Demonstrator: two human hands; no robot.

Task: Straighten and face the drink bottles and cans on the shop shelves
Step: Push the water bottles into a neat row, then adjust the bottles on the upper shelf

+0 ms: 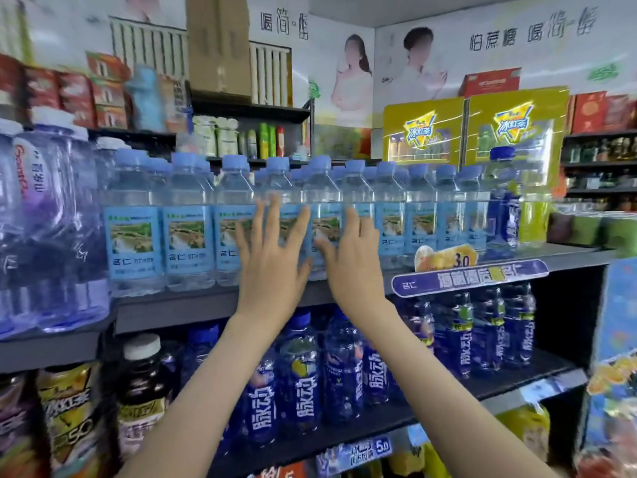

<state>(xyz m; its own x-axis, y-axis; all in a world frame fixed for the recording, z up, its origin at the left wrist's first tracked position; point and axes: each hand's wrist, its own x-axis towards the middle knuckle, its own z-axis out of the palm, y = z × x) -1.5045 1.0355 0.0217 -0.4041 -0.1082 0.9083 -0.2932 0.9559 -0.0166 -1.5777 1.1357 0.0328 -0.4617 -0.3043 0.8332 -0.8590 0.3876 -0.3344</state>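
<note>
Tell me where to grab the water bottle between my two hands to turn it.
Take the bottle by its tapered shoulder just under the cap, from the front and above. It stands upright, wedged between neighbours, so its sides are blocked; the taper leaves gaps to grip.

Dark shelving [172, 315] below poster-covered walls [389, 56], cardboard box [219, 46] up top

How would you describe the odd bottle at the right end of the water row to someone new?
Find the shelf with the long row of water bottles. Follow it right, to just in front of the yellow boxes. The odd bottle stands taller there, with a dark blue cap and dark blue label, where its neighbours have pale blue caps and landscape labels.
</note>
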